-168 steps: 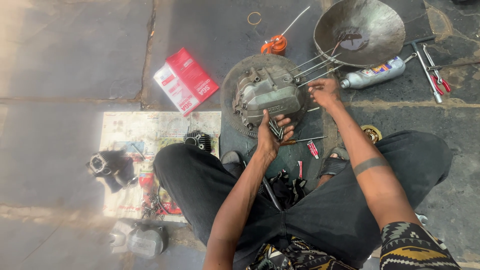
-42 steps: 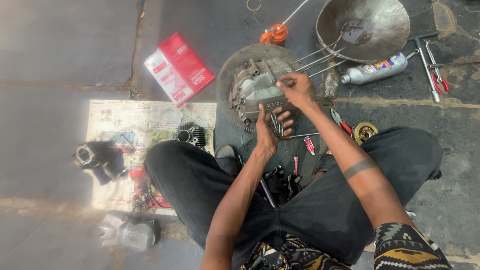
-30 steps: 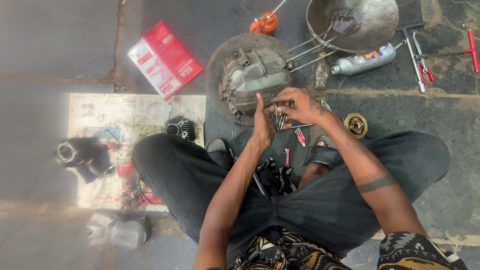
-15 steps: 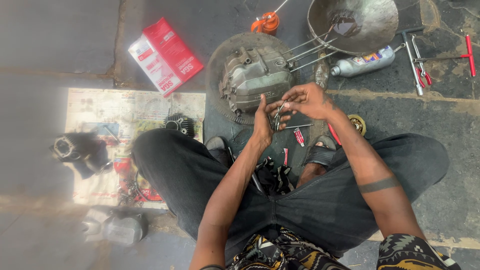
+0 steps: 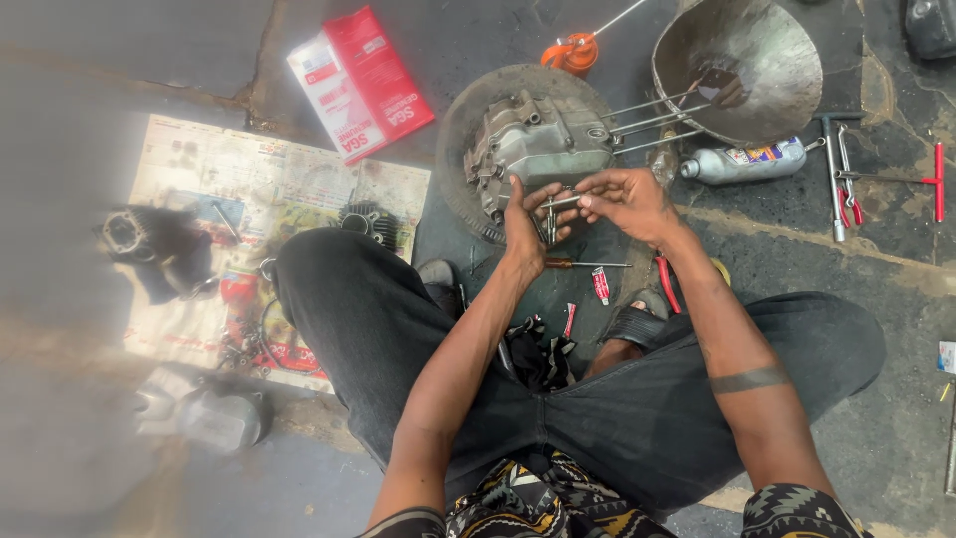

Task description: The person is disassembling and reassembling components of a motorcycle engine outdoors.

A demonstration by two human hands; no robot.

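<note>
Left hand (image 5: pixel 525 224) closed around a small bundle of metal bolts (image 5: pixel 550 225), fingers curled, shafts poking down past the palm. Right hand (image 5: pixel 622 202) pinched thumb and forefinger together on one slim metal bolt (image 5: pixel 564 202), held level between both hands. Met just in front of the grey engine block (image 5: pixel 538 151), above the knees, fingertips almost touching.

Sat on a round dark disc (image 5: pixel 468 139), that engine block, with long studs (image 5: pixel 647 118) jutting right toward a dented metal bowl (image 5: pixel 742 65). Lay just below the bowl: a grey plastic bottle (image 5: pixel 742 161) on its side. Further right, red-handled pliers (image 5: pixel 846 189) and a red T-handle wrench (image 5: pixel 936 181) on the stone floor (image 5: pixel 119 50). Beneath the hands, a thin screwdriver (image 5: pixel 588 264) and a small red tube (image 5: pixel 600 285) between black trouser legs (image 5: pixel 368 329).

Off to the left, a red and white box (image 5: pixel 358 85) near a spread newspaper (image 5: pixel 269 189) carrying a finned cylinder (image 5: pixel 366 219) and a darker engine part (image 5: pixel 139 239). Near the lower left, a grey metal cover (image 5: pixel 204 418), blurred. Up top, an orange oil can (image 5: pixel 573 52).
</note>
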